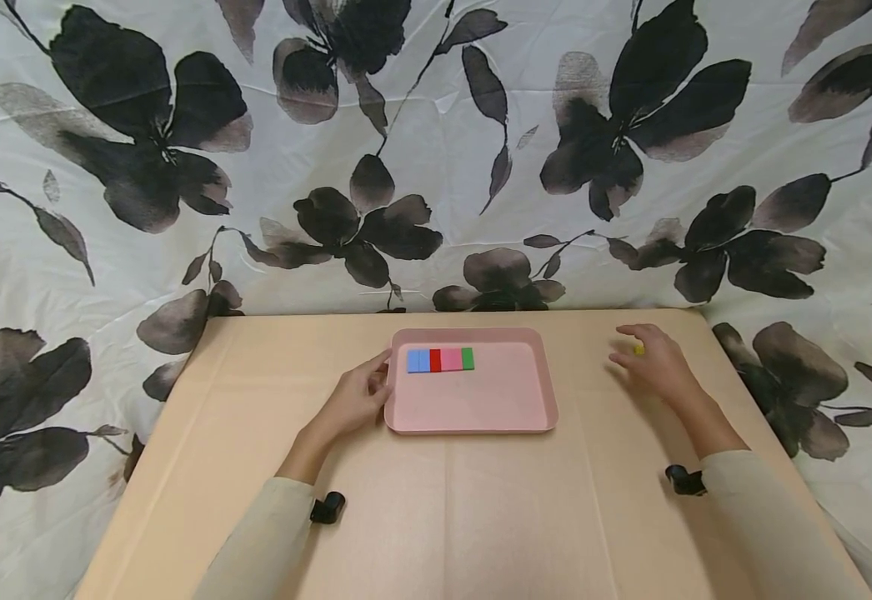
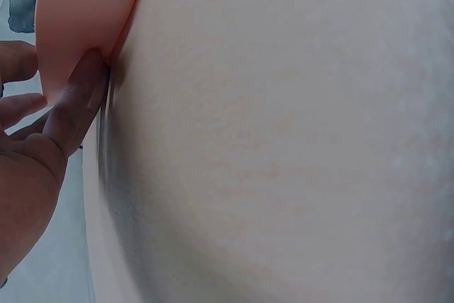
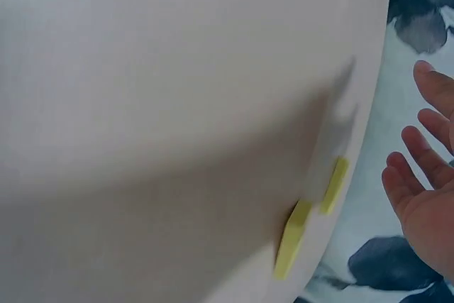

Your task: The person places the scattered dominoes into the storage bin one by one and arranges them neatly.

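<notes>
A pink tray (image 1: 473, 408) stands on the table, with my left hand (image 1: 361, 393) at its left side. In the left wrist view the thumb (image 2: 86, 86) presses the tray's corner while the fingers curl along its edge. A joined row holds blue tiles (image 1: 418, 361), a red tile (image 1: 435, 360), pink tiles (image 1: 451, 359) and a green tile (image 1: 468, 358), lying toward the tray's upper left. To the right, my right hand (image 1: 657, 362) hovers with loosely bent fingers near a yellow block (image 1: 638, 350). Two yellow blocks (image 3: 293, 239) show in the right wrist view, apart from the fingers.
The table (image 1: 496, 517) has a pale wood-coloured surface, and its far edge meets a white cloth (image 1: 466, 158) with dark flowers. Dark wrist cameras (image 1: 327, 507) sit at both sleeves. The yellow blocks lie toward the table's far right.
</notes>
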Action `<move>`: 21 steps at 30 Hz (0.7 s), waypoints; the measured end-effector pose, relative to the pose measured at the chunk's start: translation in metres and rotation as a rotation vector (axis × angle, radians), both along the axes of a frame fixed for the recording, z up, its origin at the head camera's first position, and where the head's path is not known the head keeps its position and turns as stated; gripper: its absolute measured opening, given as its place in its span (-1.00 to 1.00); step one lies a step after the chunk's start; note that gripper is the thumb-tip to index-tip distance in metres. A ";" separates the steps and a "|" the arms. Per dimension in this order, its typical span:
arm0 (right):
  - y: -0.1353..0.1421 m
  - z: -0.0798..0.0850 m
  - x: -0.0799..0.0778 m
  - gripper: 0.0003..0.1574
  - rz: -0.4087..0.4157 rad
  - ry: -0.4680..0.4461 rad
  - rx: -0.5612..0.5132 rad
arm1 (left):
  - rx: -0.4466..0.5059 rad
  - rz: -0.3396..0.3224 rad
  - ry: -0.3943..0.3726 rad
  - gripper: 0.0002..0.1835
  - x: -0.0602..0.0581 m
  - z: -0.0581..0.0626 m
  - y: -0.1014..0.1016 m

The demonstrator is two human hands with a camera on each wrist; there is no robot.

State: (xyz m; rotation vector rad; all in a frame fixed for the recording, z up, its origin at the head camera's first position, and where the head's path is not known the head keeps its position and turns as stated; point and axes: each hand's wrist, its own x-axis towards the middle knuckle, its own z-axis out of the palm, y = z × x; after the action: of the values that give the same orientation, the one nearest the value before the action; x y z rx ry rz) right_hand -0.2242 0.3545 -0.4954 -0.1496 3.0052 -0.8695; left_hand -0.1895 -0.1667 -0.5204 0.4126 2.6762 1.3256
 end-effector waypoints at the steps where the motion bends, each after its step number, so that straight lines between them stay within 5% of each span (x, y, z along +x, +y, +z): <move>1: 0.003 0.000 0.000 -0.24 -0.008 -0.013 0.008 | -0.001 0.003 0.000 -0.27 0.000 0.000 0.000; 12: 0.035 -0.006 -0.008 -0.11 -0.091 -0.198 0.048 | -0.003 0.006 0.008 -0.27 -0.003 0.001 0.002; 21: 0.040 -0.013 -0.013 -0.09 -0.076 -0.248 0.049 | 0.001 0.014 0.014 -0.27 -0.004 -0.002 0.001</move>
State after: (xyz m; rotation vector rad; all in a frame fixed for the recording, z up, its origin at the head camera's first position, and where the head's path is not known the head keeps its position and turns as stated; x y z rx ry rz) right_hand -0.2374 0.3946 -0.5088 0.0683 2.8121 -0.7560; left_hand -0.1938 -0.1653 -0.5220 0.4056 2.6953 1.3330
